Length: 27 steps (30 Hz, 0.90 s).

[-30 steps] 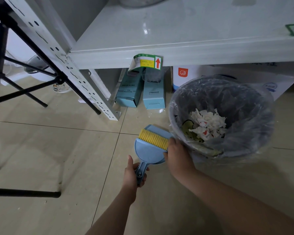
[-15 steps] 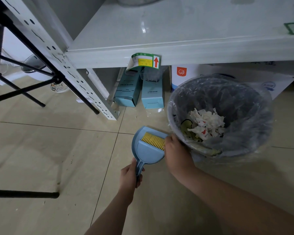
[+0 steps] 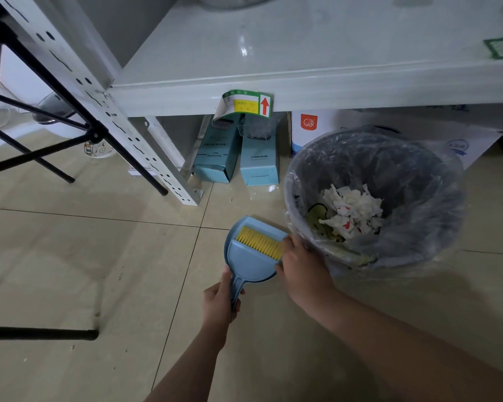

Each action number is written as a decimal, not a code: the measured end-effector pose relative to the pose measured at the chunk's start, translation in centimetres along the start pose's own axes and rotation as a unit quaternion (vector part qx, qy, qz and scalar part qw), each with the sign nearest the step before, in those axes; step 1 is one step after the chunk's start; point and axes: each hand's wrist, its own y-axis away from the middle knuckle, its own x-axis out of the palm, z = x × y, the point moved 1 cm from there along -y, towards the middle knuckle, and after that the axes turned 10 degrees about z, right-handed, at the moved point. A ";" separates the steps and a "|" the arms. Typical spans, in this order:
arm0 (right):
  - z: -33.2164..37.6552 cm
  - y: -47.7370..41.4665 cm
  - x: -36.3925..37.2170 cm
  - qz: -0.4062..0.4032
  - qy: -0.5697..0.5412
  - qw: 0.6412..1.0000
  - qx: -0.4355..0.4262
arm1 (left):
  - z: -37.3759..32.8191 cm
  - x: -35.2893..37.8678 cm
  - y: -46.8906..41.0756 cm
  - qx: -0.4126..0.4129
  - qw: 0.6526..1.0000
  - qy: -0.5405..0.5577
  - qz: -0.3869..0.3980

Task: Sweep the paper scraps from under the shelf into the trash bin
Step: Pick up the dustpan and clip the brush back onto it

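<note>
My left hand (image 3: 219, 303) grips the handle of a small blue dustpan (image 3: 249, 261) held just above the tiled floor, left of the trash bin (image 3: 418, 169). My right hand (image 3: 301, 266) holds a brush with yellow bristles (image 3: 260, 242) lying inside the pan; the brush handle is hidden under the hand. The bin is lined with a clear plastic bag and holds a heap of white and red paper scraps (image 3: 352, 211). A white shelf (image 3: 302, 82) spans the top of the view, just behind the bin.
Two light blue cartons (image 3: 235, 153) and a white box (image 3: 314, 126) stand under the shelf. A perforated white shelf post (image 3: 122, 126) slants down to the floor at left. Black tripod legs (image 3: 41, 333) cross the left side. A small bowl (image 3: 98, 147) sits behind them.
The dustpan has dropped lower and tipped flatter toward the floor, and the brush has slid deeper into the pan. Both hands stayed beside the bin.
</note>
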 end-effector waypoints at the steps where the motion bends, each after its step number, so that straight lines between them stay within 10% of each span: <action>1: -0.1 -0.1 0.0 0.004 -0.007 1.000 -0.005 | 0.1 0.0 0.0 0.002 1.000 0.003 -0.005; 27: -1.0 1.0 -0.3 0.091 -0.012 0.995 -0.033 | -0.8 3.2 -3.9 -0.051 0.998 -0.027 0.035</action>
